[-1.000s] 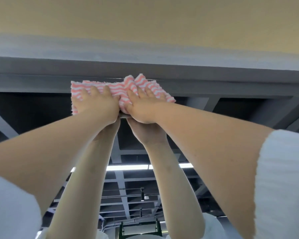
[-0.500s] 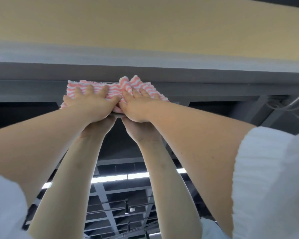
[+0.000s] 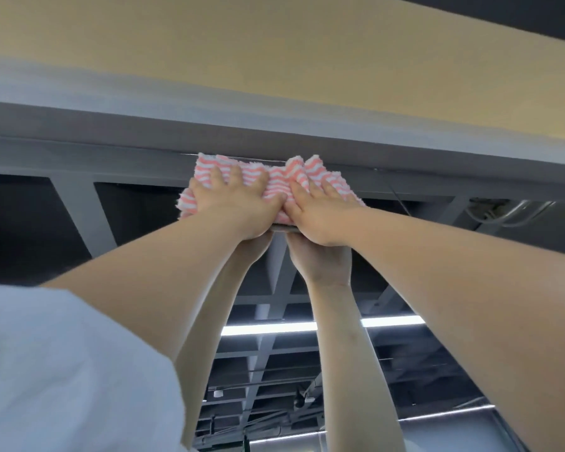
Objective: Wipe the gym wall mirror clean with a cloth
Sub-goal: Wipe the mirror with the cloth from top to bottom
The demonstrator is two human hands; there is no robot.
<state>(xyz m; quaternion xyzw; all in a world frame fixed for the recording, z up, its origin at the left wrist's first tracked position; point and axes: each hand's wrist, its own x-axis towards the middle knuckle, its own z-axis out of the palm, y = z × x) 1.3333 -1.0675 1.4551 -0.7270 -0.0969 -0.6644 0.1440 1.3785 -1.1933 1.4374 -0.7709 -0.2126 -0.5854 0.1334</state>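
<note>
Your white short sleeves (image 3: 62,370) are framing the view as you are reaching both bare arms upward. Your left hand (image 3: 234,207) and right hand (image 3: 320,216) are lying side by side, fingers spread flat, pressing the pink-and-white zigzag-striped terry cloth (image 3: 274,181) against the top of the large wall mirror (image 3: 128,203). Just above it, the grey frame band (image 3: 111,125) and yellow wall (image 3: 209,44) are running across.
</note>
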